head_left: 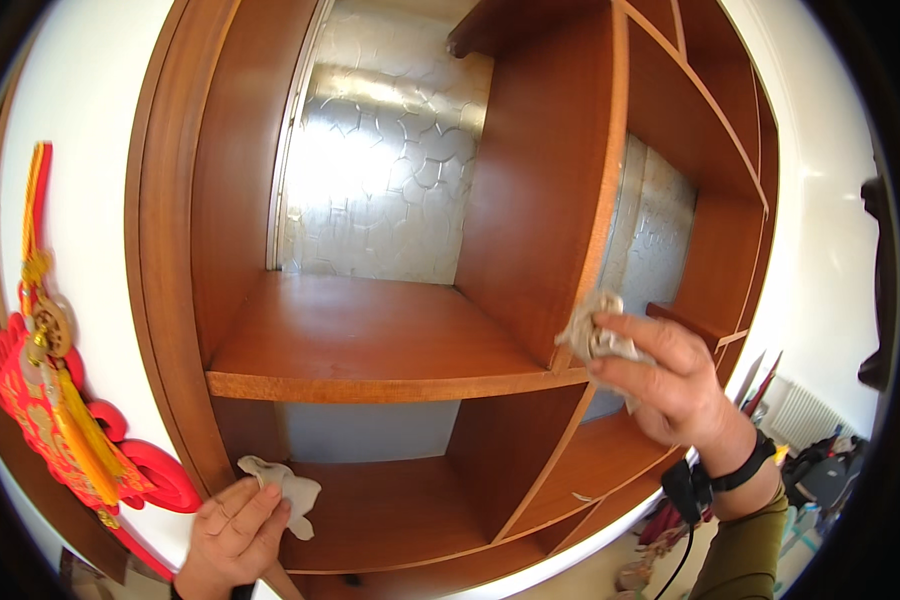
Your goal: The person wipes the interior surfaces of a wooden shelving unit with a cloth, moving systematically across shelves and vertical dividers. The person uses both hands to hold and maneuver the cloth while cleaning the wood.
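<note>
Between the fingers and thumb of my left hand [234, 531] is a pale cloth [289, 491], held in front of the lower left compartment of a brown wooden shelf unit [390, 386]. My right hand [664, 379] grips a crumpled greyish cloth [596, 334] at the lower end of the upright divider [607, 172]. Whether that cloth touches the divider's front edge I cannot tell. Left of the divider is a large compartment with a bare wooden shelf board [382, 319] and a shiny patterned back panel [390, 165].
A red knotted hanging ornament [82, 427] with yellow tassels is on the white wall [82, 225] at left. A small dark device [682, 491] with a cable hangs at my right wrist. Dark bags [825, 472] and a white radiator [806, 412] are at lower right.
</note>
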`<move>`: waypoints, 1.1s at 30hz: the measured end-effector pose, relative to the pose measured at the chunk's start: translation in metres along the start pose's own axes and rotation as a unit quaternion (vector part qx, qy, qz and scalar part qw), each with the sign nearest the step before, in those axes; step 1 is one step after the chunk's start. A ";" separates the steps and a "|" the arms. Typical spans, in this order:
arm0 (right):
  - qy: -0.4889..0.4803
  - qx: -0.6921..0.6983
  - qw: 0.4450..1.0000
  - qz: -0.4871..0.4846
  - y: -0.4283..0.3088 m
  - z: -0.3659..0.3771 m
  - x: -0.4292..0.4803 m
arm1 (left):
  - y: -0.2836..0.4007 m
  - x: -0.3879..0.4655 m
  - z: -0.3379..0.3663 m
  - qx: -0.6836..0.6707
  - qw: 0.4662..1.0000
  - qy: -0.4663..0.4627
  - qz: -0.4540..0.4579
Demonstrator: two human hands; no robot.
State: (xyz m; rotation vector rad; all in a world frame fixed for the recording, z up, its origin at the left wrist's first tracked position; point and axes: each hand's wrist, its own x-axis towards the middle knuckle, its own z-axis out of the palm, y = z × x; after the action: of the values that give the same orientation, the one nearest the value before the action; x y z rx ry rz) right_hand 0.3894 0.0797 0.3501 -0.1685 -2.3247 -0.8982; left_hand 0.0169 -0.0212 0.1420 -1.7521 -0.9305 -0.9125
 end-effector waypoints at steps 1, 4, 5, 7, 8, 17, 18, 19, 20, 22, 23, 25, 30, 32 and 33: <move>-0.026 -0.055 0.998 -0.027 0.007 -0.004 0.013 | -0.012 0.003 0.002 0.037 0.999 0.002 0.039; -0.044 -0.160 0.983 -0.080 0.031 -0.008 0.054 | -0.038 0.011 0.006 0.076 0.993 -0.052 0.069; -0.052 -0.192 0.976 -0.093 0.039 -0.010 0.069 | -0.043 0.012 0.008 0.075 0.994 -0.051 0.067; -0.068 -0.276 0.952 -0.110 0.058 -0.013 0.099 | -0.047 0.011 0.015 0.093 0.992 -0.034 0.078; -0.080 -0.334 0.932 -0.116 0.069 -0.015 0.114 | -0.048 0.009 0.018 0.112 0.989 -0.029 0.087; -0.223 -0.482 0.843 -0.082 0.095 0.005 0.129 | -0.052 -0.018 0.041 0.108 0.990 0.010 0.091; -0.259 -0.434 0.860 -0.067 0.084 0.012 0.124 | -0.054 -0.019 0.042 0.105 0.990 0.011 0.094; -0.280 -0.405 0.866 -0.085 0.068 0.018 0.116 | -0.054 -0.019 0.043 0.100 0.991 0.014 0.093; -0.315 -0.311 0.894 -0.062 0.050 0.026 0.107 | -0.055 -0.020 0.043 0.095 0.991 0.019 0.095; -0.441 -0.208 0.871 -0.054 0.019 0.049 0.089 | -0.056 -0.020 0.043 0.085 0.991 0.025 0.098; -0.469 -0.228 0.852 -0.054 0.008 0.055 0.083 | -0.057 -0.020 0.042 0.081 0.991 0.028 0.099; -0.438 -0.205 0.875 -0.034 0.010 0.048 0.082 | -0.057 -0.020 0.041 0.076 0.992 0.032 0.100; -0.279 -0.438 0.849 -0.097 0.087 -0.017 0.125 | -0.057 -0.015 0.043 0.064 0.992 0.043 0.105; -0.233 -0.517 0.823 -0.045 0.115 -0.027 0.151 | -0.057 -0.013 0.045 0.061 0.991 0.047 0.107; -0.245 -0.506 0.827 -0.019 0.116 -0.026 0.154 | -0.057 -0.011 0.047 0.057 0.991 0.051 0.109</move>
State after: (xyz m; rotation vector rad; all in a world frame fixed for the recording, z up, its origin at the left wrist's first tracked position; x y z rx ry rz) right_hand 0.3193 0.1350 0.5231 -0.8758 -1.9908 -2.2506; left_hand -0.0297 0.0375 0.1394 -1.6555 -0.6969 -0.7833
